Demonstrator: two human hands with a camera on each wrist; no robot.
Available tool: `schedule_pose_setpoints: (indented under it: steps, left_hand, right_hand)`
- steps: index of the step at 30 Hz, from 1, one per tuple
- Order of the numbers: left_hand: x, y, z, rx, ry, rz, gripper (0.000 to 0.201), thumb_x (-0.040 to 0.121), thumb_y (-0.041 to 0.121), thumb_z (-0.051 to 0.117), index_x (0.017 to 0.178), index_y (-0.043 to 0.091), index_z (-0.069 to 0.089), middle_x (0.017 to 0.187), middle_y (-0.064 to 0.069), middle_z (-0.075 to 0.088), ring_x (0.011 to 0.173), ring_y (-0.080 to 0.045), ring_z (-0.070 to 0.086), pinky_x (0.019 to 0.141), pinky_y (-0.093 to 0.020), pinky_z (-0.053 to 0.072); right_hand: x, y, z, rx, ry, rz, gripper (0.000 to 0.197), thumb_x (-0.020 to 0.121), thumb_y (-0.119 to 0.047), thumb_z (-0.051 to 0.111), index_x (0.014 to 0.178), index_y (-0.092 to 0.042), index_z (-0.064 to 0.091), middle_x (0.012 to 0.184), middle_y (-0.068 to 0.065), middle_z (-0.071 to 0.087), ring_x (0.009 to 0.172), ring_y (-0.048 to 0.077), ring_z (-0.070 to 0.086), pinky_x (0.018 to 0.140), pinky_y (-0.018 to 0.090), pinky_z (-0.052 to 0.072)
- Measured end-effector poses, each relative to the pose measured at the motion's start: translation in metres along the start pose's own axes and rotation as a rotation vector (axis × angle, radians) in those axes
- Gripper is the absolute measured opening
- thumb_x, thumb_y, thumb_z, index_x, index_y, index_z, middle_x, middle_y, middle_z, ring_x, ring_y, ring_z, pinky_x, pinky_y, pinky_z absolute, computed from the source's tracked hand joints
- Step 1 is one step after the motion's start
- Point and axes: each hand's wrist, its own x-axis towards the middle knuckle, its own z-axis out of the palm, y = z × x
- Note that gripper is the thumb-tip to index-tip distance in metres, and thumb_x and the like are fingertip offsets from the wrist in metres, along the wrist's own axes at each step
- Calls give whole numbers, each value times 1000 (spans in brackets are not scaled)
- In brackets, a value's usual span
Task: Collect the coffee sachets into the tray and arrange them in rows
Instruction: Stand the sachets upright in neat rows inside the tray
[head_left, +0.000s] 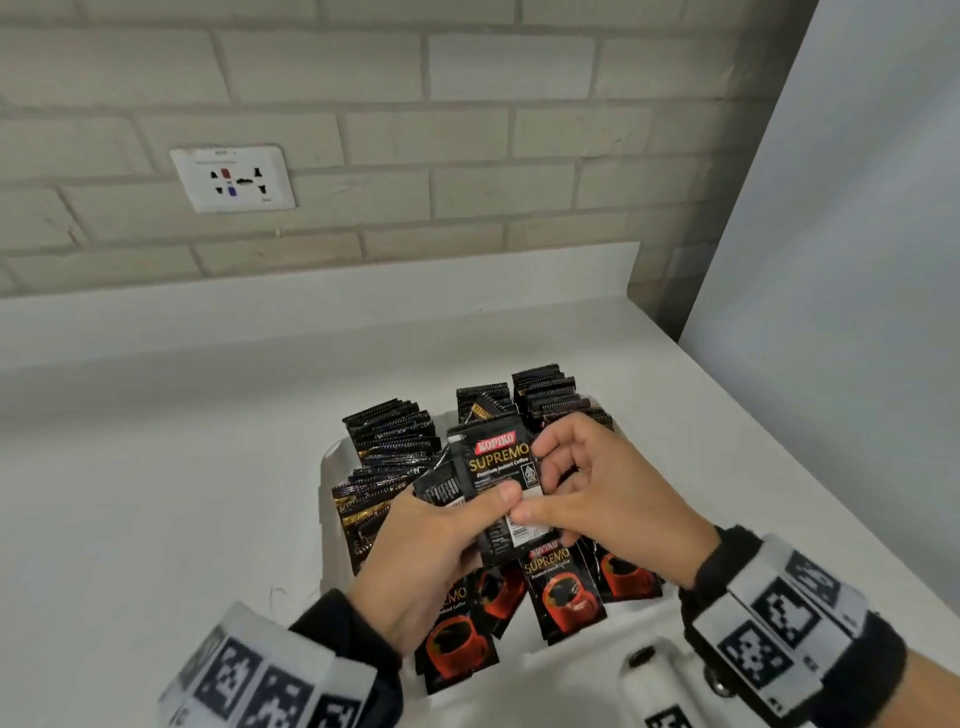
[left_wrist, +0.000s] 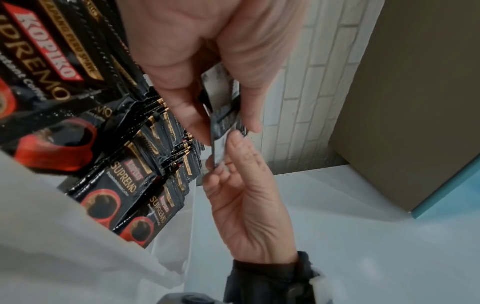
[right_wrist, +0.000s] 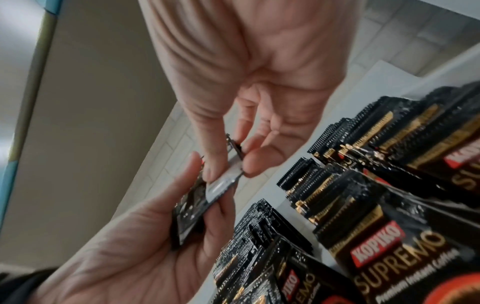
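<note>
A white tray (head_left: 326, 470) on the counter holds black Kopiko Supremo coffee sachets. Some stand on edge in rows at the back left (head_left: 395, 431), back right (head_left: 545, 397) and left (head_left: 363, 512). Others lie flat and overlapping at the front (head_left: 563, 592). Above the tray my left hand (head_left: 483, 506) grips a small stack of sachets (head_left: 498, 462) between thumb and fingers. My right hand (head_left: 540, 483) pinches the top sachet of that stack. In the left wrist view the left hand (left_wrist: 226, 127) and the right hand (left_wrist: 223, 152) meet on the held sachets (left_wrist: 223, 121). The right wrist view shows the right hand (right_wrist: 232, 168) pinching the sachets (right_wrist: 197, 207) that the left hand (right_wrist: 205, 185) holds.
The white counter (head_left: 156, 493) runs back to a brick wall with a socket plate (head_left: 232, 179). A pale panel (head_left: 831, 260) closes off the right side. A white moulded part with a dark hole (head_left: 647, 667) lies at the near edge between my wrists.
</note>
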Motion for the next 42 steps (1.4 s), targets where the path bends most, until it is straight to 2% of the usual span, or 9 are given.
schedule_pose_setpoints:
  steps: [8, 12, 16, 20, 23, 28, 31, 34, 42]
  left_hand:
    - [-3, -2, -6, -210, 92, -7, 26, 83, 22, 57, 105, 10, 64, 90, -8, 74, 71, -18, 72, 55, -25, 58]
    - [-3, 3, -20, -269, 155, 55, 23, 86, 22, 54, 108, 16, 60, 90, -12, 73, 67, -22, 71, 56, -27, 59]
    - [-3, 5, -24, -268, 160, 72, 26, 83, 24, 56, 106, 14, 60, 90, -12, 73, 66, -22, 71, 55, -27, 59]
    - [-2, 4, -20, -243, 150, 62, 23, 81, 24, 58, 102, 16, 62, 97, -13, 71, 66, -23, 71, 52, -27, 58]
    - [-3, 7, -19, -222, 131, 54, 18, 83, 24, 57, 96, 15, 63, 91, -12, 73, 65, -22, 71, 51, -26, 58]
    - [-2, 12, -30, -295, 130, 24, 19, 94, 21, 46, 93, 8, 60, 78, -15, 73, 66, -27, 71, 60, -34, 58]
    - [-2, 14, -31, -354, 120, -7, 17, 94, 15, 42, 95, 8, 58, 79, -17, 73, 68, -31, 70, 61, -37, 58]
    - [1, 11, -26, -370, 118, -35, 12, 91, 7, 47, 91, 2, 57, 75, -15, 72, 64, -24, 70, 58, -36, 59]
    - [3, 1, -15, -269, 70, -6, 31, 68, 9, 61, 98, 2, 63, 90, -15, 73, 73, -21, 71, 63, -33, 59]
  right_hand:
    - [-2, 6, -15, 198, 45, 82, 31, 76, -4, 70, 95, -20, 52, 82, 6, 67, 61, 10, 59, 46, 19, 43]
    - [-9, 5, -32, -185, 89, 21, 30, 81, -6, 62, 87, -28, 43, 62, -3, 51, 47, 1, 45, 43, 12, 36]
    - [-9, 8, -18, -653, -209, 32, 27, 82, -6, 54, 87, -22, 33, 62, -5, 41, 47, 8, 34, 46, 19, 29]
    - [6, 13, 5, -825, -381, 126, 24, 84, -2, 52, 96, -13, 34, 69, 2, 44, 47, 13, 41, 39, 23, 33]
    - [15, 14, 18, -755, -479, 272, 24, 89, -12, 54, 97, -14, 32, 65, 2, 45, 33, 11, 44, 29, 18, 37]
    - [23, 16, 24, -462, -530, 399, 26, 89, -27, 59, 93, -10, 40, 60, 6, 51, 42, 13, 55, 44, 25, 49]
    - [20, 7, 7, -414, -470, 310, 24, 92, -33, 52, 91, -10, 46, 57, 4, 53, 38, 7, 50, 39, 16, 43]
    - [16, -6, -14, -281, -252, 156, 19, 91, -36, 51, 86, -19, 48, 55, 0, 54, 46, 16, 48, 41, 15, 38]
    - [13, -7, -12, 25, 53, 24, 19, 75, -26, 72, 90, -22, 59, 81, -2, 62, 67, 7, 59, 64, 24, 53]
